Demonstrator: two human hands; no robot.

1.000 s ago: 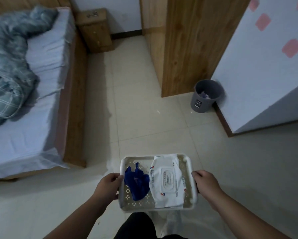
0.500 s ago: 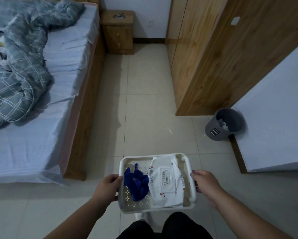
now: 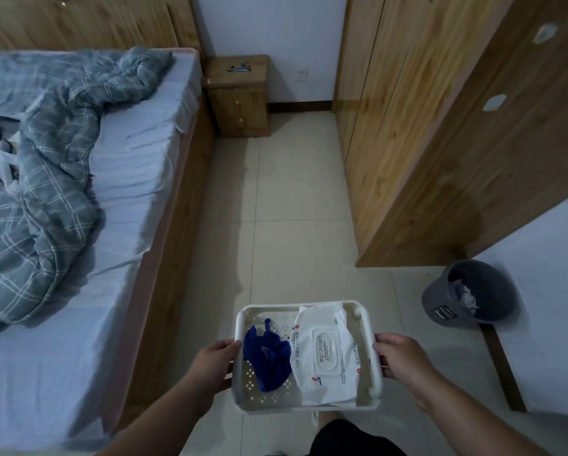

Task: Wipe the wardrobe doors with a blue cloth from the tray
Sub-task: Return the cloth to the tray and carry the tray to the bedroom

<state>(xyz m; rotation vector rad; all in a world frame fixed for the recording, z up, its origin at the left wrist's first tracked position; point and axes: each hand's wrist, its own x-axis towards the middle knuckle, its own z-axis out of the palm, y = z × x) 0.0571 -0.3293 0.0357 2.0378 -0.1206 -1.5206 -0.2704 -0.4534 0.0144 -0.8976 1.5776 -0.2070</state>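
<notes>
The task looks barely begun. The wardrobe doors (image 3: 440, 133) stand at one to two o'clock, untouched by either hand, and the blue cloth (image 3: 268, 357) lies in the tray (image 3: 269, 306) at six o'clock. Taking the cloth out and all of the wiping are left to do.

The doors are tall flat panels of honey-coloured wood with strong grain and a slight sheen, and the nearer one carries two pale octagonal patches. The bed (image 3: 118, 179) at nine o'clock has a wooden side rail, a creased pale sheet and a rumpled grey checked quilt (image 3: 46, 166). The floor (image 3: 286, 199) is smooth, glossy cream tile. At twelve o'clock is a boxy wooden bedside cabinet (image 3: 240, 100). At four o'clock a round dark grey bin (image 3: 453, 304) holds crumpled paper.

The tray is white rigid plastic, rectangular with rounded corners and a perforated base. A soft white wipes pack (image 3: 323, 353) with a moulded flip lid fills its right half. The cloth, thin, limp and bunched, lies just beside it on the left. The left hand (image 3: 212, 366) and right hand (image 3: 404, 360) clamp the tray's opposite rims, fingers curled under.
</notes>
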